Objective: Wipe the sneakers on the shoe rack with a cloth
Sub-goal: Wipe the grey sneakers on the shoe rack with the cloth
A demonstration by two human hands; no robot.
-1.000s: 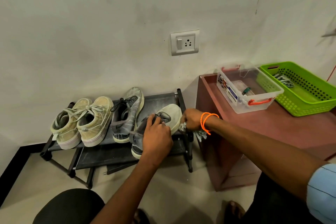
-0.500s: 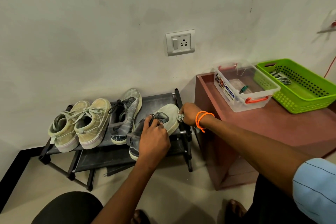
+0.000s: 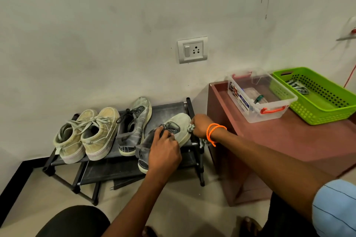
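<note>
A low black shoe rack [image 3: 169, 108] stands against the wall. On its top shelf sit a pair of beige sneakers [image 3: 90, 132] at the left and a grey sneaker [image 3: 134, 123] beside them. A second grey sneaker [image 3: 180, 128] with a pale toe lies at the rack's right end. My left hand [image 3: 164, 155] grips this sneaker over its tongue and heel. My right hand [image 3: 200, 125], with orange wrist bands, holds a bunched cloth [image 3: 191, 127] pressed against the toe's right side; a cloth end hangs below the wrist.
A dark red cabinet [image 3: 289, 140] stands right of the rack, carrying a clear plastic box [image 3: 260, 98] with orange handles and a green basket [image 3: 317, 96]. A wall socket [image 3: 192, 49] is above the rack. My knee [image 3: 73, 221] is at the bottom left.
My right hand with the cloth has slid up along the toe's right side. The left hand keeps its grip on the sneaker. The view shifted slightly.
</note>
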